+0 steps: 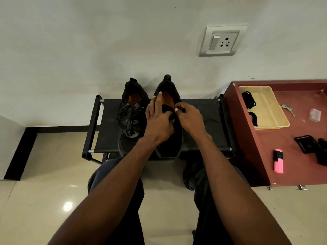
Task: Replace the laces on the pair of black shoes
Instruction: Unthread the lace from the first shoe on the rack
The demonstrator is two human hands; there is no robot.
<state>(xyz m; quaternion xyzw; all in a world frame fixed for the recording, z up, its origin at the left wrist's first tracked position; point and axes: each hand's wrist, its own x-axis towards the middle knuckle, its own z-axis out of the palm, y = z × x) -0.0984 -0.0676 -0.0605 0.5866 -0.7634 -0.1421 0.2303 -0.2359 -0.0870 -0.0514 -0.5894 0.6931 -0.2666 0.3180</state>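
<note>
On the black shoe rack (pixel 200 121), right hand (pixel 190 117) pinching a lace end at the right shoe (pixel 169 144), left hand (pixel 157 119) fingers spread on its tongue, laced left shoe (pixel 131 117) beside it.

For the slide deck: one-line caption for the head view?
Seated person's left hand steadies the right black shoe on a low rack while the right hand pinches its lace; left shoe sits laced.

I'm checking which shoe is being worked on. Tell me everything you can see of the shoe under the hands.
The right-hand shoe is black with an orange insole, fabric-looking, and stands upright on the black rack, heel toward the wall, beside the other shoe. No lacing shows on it. The left hand rests on its opening edge; the right hand pinches something small and black at its tongue.
</note>
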